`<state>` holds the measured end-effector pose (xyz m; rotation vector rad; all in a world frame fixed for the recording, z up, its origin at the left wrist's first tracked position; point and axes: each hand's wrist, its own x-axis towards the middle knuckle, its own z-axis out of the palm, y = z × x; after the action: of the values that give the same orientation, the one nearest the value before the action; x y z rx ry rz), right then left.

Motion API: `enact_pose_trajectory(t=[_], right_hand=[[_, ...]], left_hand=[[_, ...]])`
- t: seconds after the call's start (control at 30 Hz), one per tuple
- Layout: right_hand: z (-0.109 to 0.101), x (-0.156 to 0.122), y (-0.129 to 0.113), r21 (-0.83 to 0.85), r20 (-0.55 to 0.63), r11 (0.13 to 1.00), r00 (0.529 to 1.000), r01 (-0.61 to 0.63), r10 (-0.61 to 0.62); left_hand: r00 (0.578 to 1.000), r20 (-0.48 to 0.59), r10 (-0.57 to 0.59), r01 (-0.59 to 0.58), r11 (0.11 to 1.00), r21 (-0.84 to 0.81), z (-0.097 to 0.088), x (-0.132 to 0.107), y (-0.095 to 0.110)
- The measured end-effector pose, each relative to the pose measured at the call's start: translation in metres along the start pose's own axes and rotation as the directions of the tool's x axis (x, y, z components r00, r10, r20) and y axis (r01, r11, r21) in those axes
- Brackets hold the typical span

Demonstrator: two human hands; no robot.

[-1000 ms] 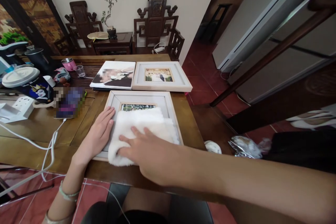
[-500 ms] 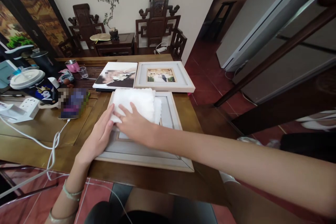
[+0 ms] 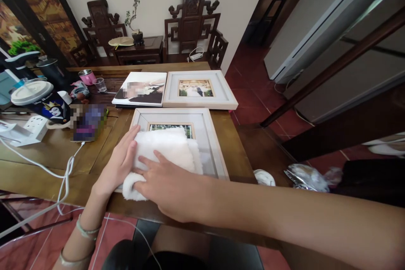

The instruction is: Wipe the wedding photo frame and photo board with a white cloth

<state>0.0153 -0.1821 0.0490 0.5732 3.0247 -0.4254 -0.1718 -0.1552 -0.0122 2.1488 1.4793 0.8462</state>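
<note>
A picture frame (image 3: 218,156) with a pale wood border lies flat near the table's front edge. Over its lower part is a folded white fluffy cloth (image 3: 167,143), which hides most of the photo. My right hand (image 3: 174,181) presses down on the cloth with spread fingers, and a curled edge of cloth wraps by the fingertips. Along the frame's left border rests my left hand (image 3: 118,162), its fingers stretched out, touching the frame beside the cloth.
Behind lie a second framed photo (image 3: 221,88) and a photo panel (image 3: 136,93). A phone (image 3: 88,122) on a white cable (image 3: 68,168), a large lidded cup (image 3: 47,101), a power strip (image 3: 34,128) and a pink mug (image 3: 87,76) occupy the table's left.
My right hand has slid the white cloth down the frame toward me, uncovering the top of the photo. The left hand stays at the frame's left border.
</note>
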Motion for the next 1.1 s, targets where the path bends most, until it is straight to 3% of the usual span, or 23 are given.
enact_pose_trajectory(t=[0.13,0.23,0.33,0.4,0.47,0.53,0.63,0.73,0.93,1.1], right_hand=[[-0.015,-0.026,-0.002,0.003,0.117,0.999,0.992,-0.04,0.04],[-0.027,-0.049,-0.002,-0.022,0.241,0.99,0.96,-0.142,0.143],[-0.026,-0.058,-0.005,-0.064,0.3,0.974,0.927,-0.216,0.225],[-0.015,-0.052,-0.006,-0.082,0.235,0.981,0.953,-0.178,0.193],[0.0,-0.039,-0.005,-0.113,0.085,0.988,0.99,-0.106,0.116],[0.014,-0.023,0.0,-0.178,-0.049,0.981,0.997,-0.071,0.063],[0.023,0.0,0.014,-0.285,-0.123,0.955,0.991,-0.078,0.044],[0.02,0.014,0.033,-0.359,-0.152,0.925,0.986,-0.123,0.072],[-0.003,0.03,0.078,-0.424,-0.133,0.856,0.955,-0.296,0.265],[-0.021,0.049,0.1,-0.447,-0.23,0.836,0.944,-0.319,0.237]], left_hand=[[1.0,0.014,0.017,-0.018,0.994,0.106,0.004,0.002,-0.007],[0.998,0.022,0.062,-0.065,0.987,0.15,0.007,0.003,-0.012],[0.993,0.027,0.112,-0.115,0.979,0.166,0.009,0.003,-0.015],[0.993,0.016,0.117,-0.118,0.982,0.148,0.009,0.003,-0.015],[0.994,0.007,0.105,-0.105,0.988,0.117,0.009,0.003,-0.016],[0.996,-0.006,0.09,-0.09,0.992,0.086,0.007,0.002,-0.018],[0.996,-0.047,0.077,-0.074,0.995,0.071,0.006,0.0,-0.024],[0.994,-0.041,0.101,-0.096,0.988,0.12,0.005,-0.001,-0.029],[0.989,-0.006,0.148,-0.144,0.972,0.187,0.006,0.001,-0.022],[0.978,0.026,0.206,-0.207,0.964,0.167,0.005,0.002,-0.02]])
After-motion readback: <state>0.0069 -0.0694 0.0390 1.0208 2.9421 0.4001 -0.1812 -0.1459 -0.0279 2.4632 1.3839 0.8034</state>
